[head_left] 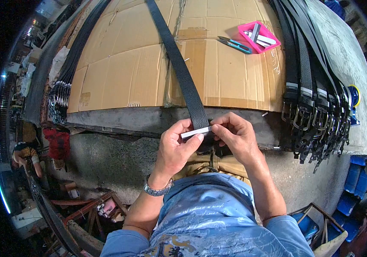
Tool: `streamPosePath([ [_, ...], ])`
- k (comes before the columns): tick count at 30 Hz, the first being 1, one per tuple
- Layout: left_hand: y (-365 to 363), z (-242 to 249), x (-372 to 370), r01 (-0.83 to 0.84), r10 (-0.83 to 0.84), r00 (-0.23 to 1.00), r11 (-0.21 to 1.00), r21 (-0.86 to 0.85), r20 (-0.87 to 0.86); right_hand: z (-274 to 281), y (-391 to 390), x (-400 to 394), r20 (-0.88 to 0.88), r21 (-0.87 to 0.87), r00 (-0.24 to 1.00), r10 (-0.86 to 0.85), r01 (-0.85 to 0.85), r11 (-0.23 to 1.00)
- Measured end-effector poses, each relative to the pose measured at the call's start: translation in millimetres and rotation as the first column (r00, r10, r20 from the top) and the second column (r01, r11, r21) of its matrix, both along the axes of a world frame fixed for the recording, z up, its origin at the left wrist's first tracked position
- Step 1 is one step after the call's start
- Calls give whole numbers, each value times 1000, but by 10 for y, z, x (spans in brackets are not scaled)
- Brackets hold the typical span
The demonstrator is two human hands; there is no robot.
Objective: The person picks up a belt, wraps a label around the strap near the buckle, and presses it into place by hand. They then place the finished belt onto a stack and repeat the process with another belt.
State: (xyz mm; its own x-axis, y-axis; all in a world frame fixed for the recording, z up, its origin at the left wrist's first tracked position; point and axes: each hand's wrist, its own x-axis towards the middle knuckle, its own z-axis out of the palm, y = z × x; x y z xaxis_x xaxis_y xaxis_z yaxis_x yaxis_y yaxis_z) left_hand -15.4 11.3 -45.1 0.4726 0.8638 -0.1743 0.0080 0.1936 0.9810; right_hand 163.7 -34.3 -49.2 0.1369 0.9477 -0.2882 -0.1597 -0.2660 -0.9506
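Observation:
A black leather belt [179, 68] runs down across the cardboard, its near end between my two hands. Across that end lies a small white strip [196, 132]. My left hand [178, 147] pinches the strip's left part, thumb on top. My right hand [236, 136] has thumb and forefinger closed at the strip's right end, by the belt's edge. The fingers beneath the belt are partly hidden.
Cardboard [123, 64] covers the table. Blue thread snips [236, 45] lie beside a pink tray [275, 45] of strips. Black belts with buckles [316, 115] hang at the right, more belts [59, 100] at the left. A person's arm [35, 165] shows at far left.

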Motion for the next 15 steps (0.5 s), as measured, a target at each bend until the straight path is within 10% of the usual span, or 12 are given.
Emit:
streamPosePath([
  [15,1,5,-33,16,-17,999,999,-42,-28,-2,-7,15,-8,28,1000,15,-15,999],
])
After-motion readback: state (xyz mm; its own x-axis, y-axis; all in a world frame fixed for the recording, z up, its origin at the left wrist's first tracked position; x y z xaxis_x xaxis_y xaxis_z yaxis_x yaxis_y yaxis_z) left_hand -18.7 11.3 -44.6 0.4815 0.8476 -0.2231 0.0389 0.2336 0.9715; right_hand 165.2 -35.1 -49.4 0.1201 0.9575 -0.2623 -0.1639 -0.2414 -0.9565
